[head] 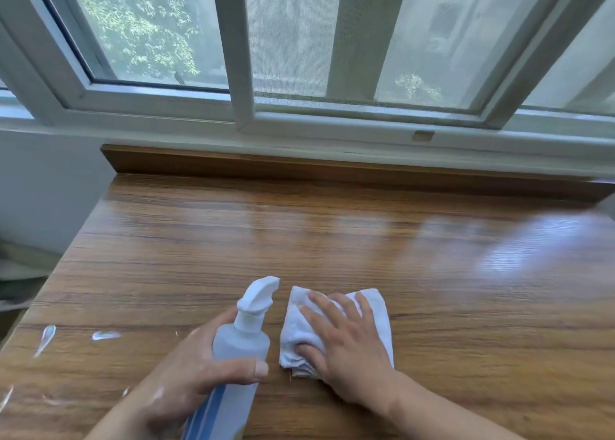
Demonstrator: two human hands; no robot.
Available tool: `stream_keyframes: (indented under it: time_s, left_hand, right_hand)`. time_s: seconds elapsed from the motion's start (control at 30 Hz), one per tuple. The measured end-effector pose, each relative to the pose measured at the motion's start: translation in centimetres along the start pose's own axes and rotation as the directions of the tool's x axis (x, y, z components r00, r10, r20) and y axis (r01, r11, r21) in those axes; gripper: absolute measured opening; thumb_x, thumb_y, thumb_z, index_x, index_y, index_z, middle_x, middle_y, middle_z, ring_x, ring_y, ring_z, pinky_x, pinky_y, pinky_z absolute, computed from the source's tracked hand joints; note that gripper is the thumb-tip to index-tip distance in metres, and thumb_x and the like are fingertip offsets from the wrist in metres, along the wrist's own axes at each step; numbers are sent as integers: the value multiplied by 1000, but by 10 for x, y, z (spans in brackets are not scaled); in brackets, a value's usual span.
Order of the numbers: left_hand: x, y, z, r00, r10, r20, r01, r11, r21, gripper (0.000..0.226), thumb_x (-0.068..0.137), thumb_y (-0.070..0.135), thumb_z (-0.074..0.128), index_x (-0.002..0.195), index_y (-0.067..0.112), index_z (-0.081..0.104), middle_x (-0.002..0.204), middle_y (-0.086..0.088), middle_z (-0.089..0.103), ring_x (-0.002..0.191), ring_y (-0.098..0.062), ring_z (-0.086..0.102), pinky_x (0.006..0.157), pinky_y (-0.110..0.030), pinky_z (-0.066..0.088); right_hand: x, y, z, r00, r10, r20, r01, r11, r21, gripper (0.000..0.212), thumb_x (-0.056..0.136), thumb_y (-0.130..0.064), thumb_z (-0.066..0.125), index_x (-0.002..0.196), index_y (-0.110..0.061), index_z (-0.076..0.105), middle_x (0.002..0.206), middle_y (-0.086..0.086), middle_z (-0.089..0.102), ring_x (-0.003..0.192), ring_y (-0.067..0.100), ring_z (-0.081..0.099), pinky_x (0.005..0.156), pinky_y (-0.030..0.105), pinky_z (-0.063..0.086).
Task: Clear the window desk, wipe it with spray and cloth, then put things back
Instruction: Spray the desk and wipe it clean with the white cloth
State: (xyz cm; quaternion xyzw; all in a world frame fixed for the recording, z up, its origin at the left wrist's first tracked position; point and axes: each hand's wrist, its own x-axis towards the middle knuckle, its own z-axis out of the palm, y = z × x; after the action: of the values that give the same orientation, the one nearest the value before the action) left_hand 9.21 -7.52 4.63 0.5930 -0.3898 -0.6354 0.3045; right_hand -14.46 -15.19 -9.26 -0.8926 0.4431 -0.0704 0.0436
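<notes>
While the left hand (186, 369) grips the translucent blue spray bottle (238, 349) near the brown wooden desk's (332, 240) front edge, the right hand (346, 349) presses flat, fingers spread, on the folded white cloth (376, 310) beside it; wiping seems under way, and sweeping outward looks next

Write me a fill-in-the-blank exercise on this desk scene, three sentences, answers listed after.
1. The left hand grips the spray bottle, its nozzle aimed toward the ____.
2. The right hand rests with straight fingers on the white ____.
3. White streaks mark the wooden desk near its ____ edge.

Missing words: window; cloth; left.
</notes>
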Motion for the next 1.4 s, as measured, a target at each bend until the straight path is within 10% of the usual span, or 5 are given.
stream_keyframes:
  time_s: [0.47,0.73,0.93,1.17,1.4]
  left_hand:
    - [32,-6,9,973,-16,-231,32,997,67,75,45,54,89,117,44,68,91,-1,75,83,-20,70,82,-42,55]
    - [20,-1,7,971,41,-236,-29,998,52,76,41,54,89,114,47,70,96,-2,79,87,-19,74,83,-39,56]
    - [18,3,-8,971,71,-226,-54,995,81,71,42,55,88,110,55,69,101,-1,79,95,-24,74,94,-48,54]
    - [27,2,-13,972,37,-232,-27,999,46,75,41,53,90,113,52,69,100,-4,79,92,-24,74,91,-47,56]
    - [25,-7,-8,973,16,-229,-4,999,53,85,46,54,91,127,47,64,102,-5,78,94,-26,73,91,-48,55]
  right_hand:
    - [225,87,-15,951,265,160,-272,962,22,80,82,-79,31,149,-36,36,159,-7,31,140,27,30,117,56,13]
    - [96,38,-34,956,30,293,-63,993,102,87,79,-86,25,153,-40,30,166,-13,18,150,25,16,122,52,-2]
    - [2,12,-17,955,-22,295,5,998,60,69,96,-77,24,150,-37,42,161,-9,36,144,27,41,113,58,15]
    - [100,28,-20,961,100,258,-113,993,37,73,94,-76,17,158,-45,2,169,-13,-8,155,20,-13,121,53,-14]
    - [224,61,-10,974,216,72,-220,974,58,60,94,-73,32,141,-39,45,155,-1,27,146,24,18,121,59,3]
